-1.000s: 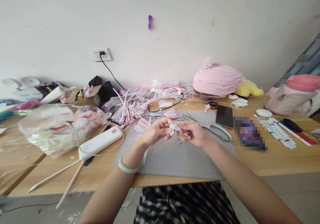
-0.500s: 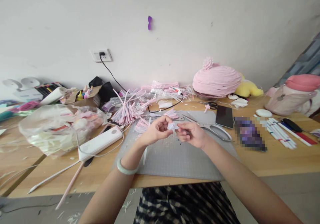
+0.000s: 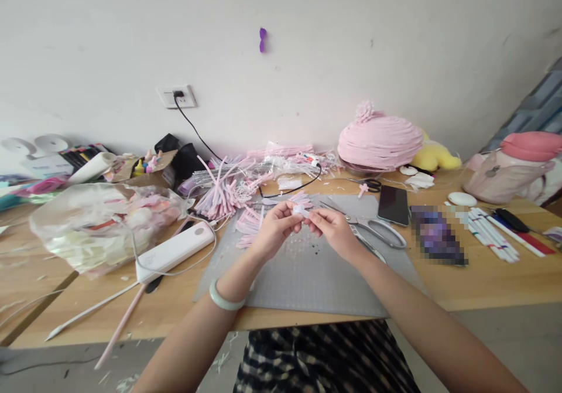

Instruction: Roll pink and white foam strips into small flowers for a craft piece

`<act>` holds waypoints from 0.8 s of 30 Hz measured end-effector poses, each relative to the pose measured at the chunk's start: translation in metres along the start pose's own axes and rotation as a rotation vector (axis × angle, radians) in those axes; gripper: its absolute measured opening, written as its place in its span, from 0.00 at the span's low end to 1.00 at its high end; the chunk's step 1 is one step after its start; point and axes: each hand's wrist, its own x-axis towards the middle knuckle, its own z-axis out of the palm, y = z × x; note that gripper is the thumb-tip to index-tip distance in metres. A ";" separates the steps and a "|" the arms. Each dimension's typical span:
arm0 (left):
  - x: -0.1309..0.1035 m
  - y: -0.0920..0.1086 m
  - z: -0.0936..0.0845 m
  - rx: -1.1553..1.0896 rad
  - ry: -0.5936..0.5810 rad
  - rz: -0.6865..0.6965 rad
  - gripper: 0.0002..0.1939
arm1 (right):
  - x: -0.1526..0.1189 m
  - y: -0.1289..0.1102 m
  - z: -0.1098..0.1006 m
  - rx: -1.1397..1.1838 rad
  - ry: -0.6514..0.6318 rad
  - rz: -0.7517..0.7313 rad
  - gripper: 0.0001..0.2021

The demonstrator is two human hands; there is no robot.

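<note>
Between my two hands is a small pale lilac, fuzzy-looking piece, partly covered by fingers. My left hand pinches it from the left, thumb against fingertips. From the right, my right hand has its thumb and fingers closed on the piece's other end. Both hands are held above a grey cutting mat. Just beyond my right hand lie large silver scissors. To the left of my left hand, short pink and lilac pipe cleaners are spread on the mat.
A bundle of pipe cleaners lies behind the mat. The left side holds a white power bank-like device with cables and a plastic bag. Rightward are a phone, white markers and a pink bag.
My hands have shifted and turned slightly around the lilac piece. My right fingers have drawn in closer to my left hand, and less of the piece's underside shows.
</note>
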 end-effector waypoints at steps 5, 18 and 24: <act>0.000 0.005 0.000 0.175 0.070 0.100 0.12 | 0.002 -0.004 0.000 0.315 -0.065 0.210 0.15; 0.003 -0.003 -0.002 -0.093 0.067 -0.010 0.10 | 0.002 0.008 0.003 -0.210 -0.043 -0.051 0.15; 0.008 -0.013 -0.007 -0.166 0.125 -0.071 0.11 | 0.003 0.011 0.005 -0.420 -0.082 -0.100 0.13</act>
